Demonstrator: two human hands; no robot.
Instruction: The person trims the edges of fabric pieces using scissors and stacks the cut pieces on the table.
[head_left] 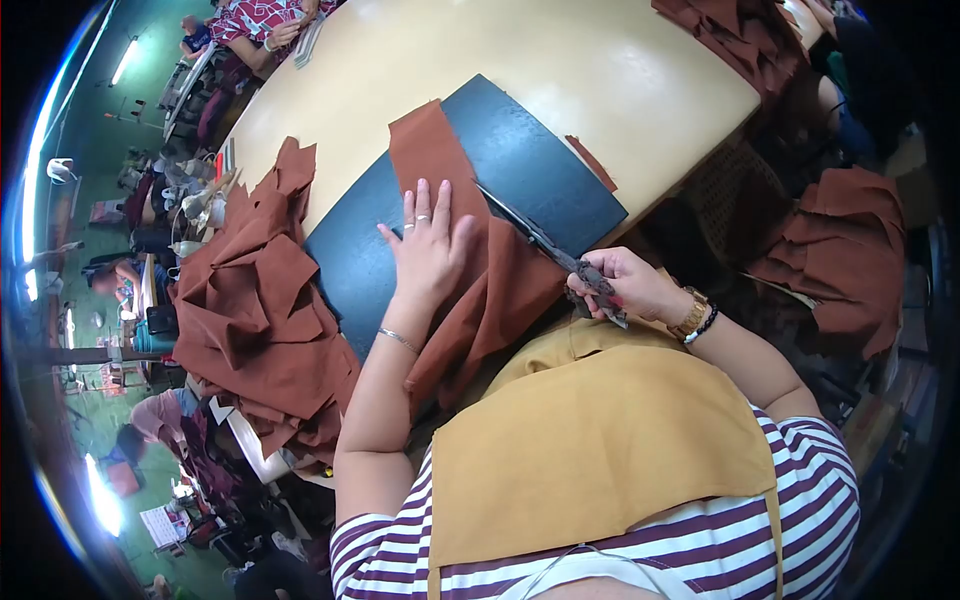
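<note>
My left hand point(432, 240) lies flat with fingers stretched out, pressing on a rust-brown fabric piece point(432, 140). The cloth rests on a dark blue board point(355, 235) and drapes over the table's near edge toward my lap. My right hand point(625, 285) is wrapped round the handles of a pair of scissors point(535, 232), which look bound with grey cloth. The long blades point up and left along the right edge of the fabric, close to my left hand. Part of the blades is hard to make out against the board.
A heap of rust-brown fabric point(250, 300) stands at left; another pile point(735, 35) lies on the pale table point(640, 90) at far right. More cloth point(835, 255) hangs at right. A narrow scrap point(591, 162) lies by the board. A person in a patterned red top point(250, 20) sits across the table.
</note>
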